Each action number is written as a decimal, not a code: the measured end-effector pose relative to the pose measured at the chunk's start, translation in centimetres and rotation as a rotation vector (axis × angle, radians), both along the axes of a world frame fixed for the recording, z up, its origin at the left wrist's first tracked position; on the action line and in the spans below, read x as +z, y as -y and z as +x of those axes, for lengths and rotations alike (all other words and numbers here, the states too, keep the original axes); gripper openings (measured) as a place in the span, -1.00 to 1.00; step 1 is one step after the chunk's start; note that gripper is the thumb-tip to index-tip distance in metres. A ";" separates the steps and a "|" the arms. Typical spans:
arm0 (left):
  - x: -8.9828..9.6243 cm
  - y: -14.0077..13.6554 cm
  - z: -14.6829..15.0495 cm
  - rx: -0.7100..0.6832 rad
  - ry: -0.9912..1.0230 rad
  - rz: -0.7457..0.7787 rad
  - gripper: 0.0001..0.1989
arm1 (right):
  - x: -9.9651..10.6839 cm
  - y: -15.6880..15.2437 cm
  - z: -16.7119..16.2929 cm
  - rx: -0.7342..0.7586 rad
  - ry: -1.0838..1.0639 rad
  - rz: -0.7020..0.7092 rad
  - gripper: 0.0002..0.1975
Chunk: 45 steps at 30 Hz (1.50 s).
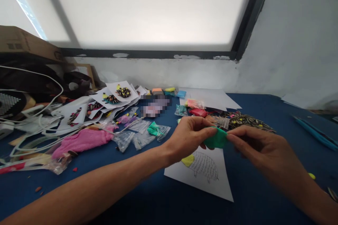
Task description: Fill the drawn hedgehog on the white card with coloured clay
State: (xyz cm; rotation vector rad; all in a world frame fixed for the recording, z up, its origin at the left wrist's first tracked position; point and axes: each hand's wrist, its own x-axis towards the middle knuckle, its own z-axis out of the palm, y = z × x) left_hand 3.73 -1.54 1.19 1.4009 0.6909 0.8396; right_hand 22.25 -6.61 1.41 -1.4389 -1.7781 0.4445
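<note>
Between my two hands is a flattened piece of green modelling clay [216,138], raised above the table. My left hand [188,135] pinches its left side between thumb and fingers. At its right edge, the thumb and forefinger of my right hand [260,147] are closed on it. Below lies a white sheet of paper [221,186] with a drawn hedgehog-like animal [204,166]; yellow clay [187,160] covers its head. My left hand hides the sheet's upper part.
Sunflower seeds [245,121] are heaped behind my right hand. Left are small plastic bags [144,140], a pink cloth [84,141], white cables [29,151] and seed-covered pictures [112,99]. Packs of coloured clay [195,104] and white paper [211,95] lie near the wall.
</note>
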 end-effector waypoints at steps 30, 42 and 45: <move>-0.3 -0.4 0.1 -0.102 0.099 -0.108 -0.84 | 0.6 -0.3 -0.2 0.126 -0.067 -0.284 -0.72; -0.6 -0.5 -0.1 -0.078 0.058 -0.052 -0.80 | 0.6 -0.3 0.3 0.120 -0.036 -0.289 -0.77; -0.6 -0.3 0.0 -0.085 0.031 -0.064 -0.80 | 0.5 -0.4 0.0 0.127 -0.022 -0.312 -0.76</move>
